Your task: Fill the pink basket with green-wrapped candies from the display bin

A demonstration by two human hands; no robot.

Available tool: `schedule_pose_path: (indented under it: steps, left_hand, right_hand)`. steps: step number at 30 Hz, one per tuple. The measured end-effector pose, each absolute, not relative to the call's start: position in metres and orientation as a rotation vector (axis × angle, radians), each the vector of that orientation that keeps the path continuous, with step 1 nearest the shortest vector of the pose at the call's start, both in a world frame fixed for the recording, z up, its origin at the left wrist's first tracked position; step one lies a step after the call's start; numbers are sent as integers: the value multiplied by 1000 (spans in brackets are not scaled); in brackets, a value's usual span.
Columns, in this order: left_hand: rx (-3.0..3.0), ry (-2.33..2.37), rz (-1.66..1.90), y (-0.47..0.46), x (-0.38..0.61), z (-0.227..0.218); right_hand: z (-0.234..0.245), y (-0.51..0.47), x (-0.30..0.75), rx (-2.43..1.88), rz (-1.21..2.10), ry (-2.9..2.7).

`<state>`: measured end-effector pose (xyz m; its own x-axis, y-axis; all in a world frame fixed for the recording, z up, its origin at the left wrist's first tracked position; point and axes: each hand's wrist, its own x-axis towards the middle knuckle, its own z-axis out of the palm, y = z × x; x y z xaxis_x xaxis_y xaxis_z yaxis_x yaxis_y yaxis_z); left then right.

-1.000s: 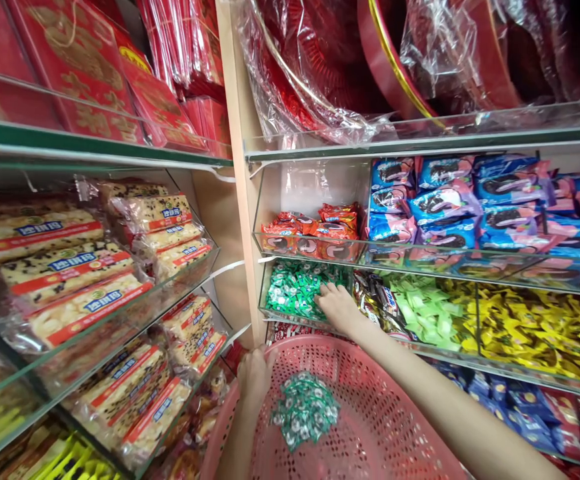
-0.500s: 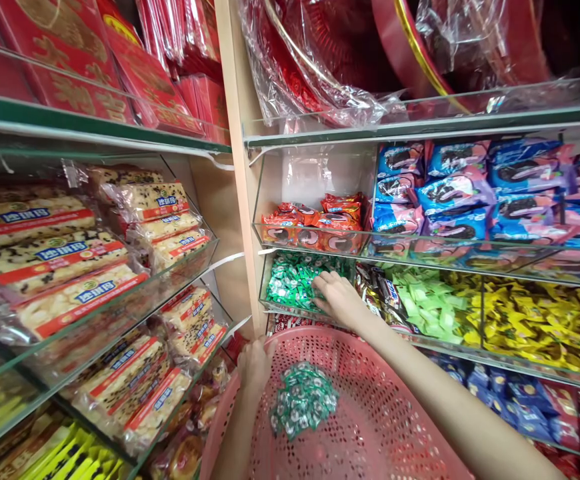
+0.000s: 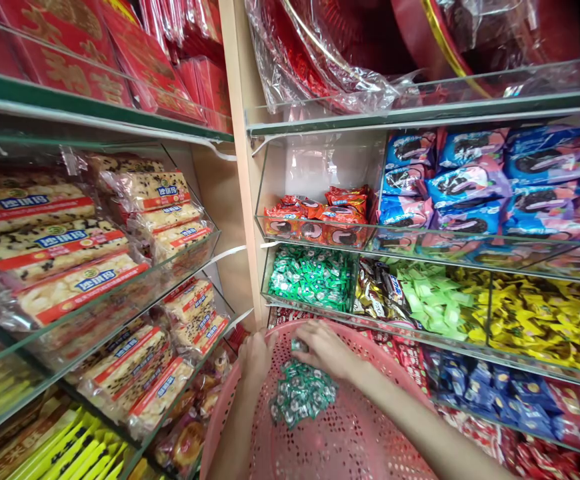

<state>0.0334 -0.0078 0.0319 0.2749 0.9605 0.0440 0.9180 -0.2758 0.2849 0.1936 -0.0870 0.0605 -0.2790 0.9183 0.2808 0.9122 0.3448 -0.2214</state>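
Observation:
A pink perforated plastic basket (image 3: 365, 433) is in front of me, and my left hand (image 3: 256, 360) is closed on its far-left rim. Inside the basket lies a heap of small green-wrapped candies (image 3: 303, 395). Just above that heap, within the far rim, is my right hand (image 3: 326, 347), its fingers curled round a few green-wrapped candies (image 3: 297, 345); how many is hidden. Beyond the basket, a clear shelf bin holds more green-wrapped candies (image 3: 310, 277).
Neighbouring bins hold light green packets (image 3: 435, 300), yellow-wrapped candies (image 3: 540, 327) and blue packets (image 3: 495, 387). Above are red packs (image 3: 343, 213) and blue cookie packs (image 3: 470, 180). Wrapped snack bars (image 3: 75, 273) fill the left shelves. A wooden upright (image 3: 246, 167) divides the shelving.
My right hand has moved from the shelf bin of green candies back and down over the basket, with green candies in its fingers. My left hand has stayed on the rim.

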Motion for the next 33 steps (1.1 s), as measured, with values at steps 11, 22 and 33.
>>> schedule_pose_path:
  steps: [11, 22, 33]
  left_hand:
    - [2387, 1765, 304, -12, 37, 37]
    - [2400, 1753, 320, -12, 34, 33]
    - [2366, 1750, 310, -9, 34, 33]
  right_hand:
    - [-15, -88, 205, -1724, 221, -2358]
    - [-15, -88, 197, -1810, 135, -2309]
    - [75, -92, 182, -1630, -193, -2161]
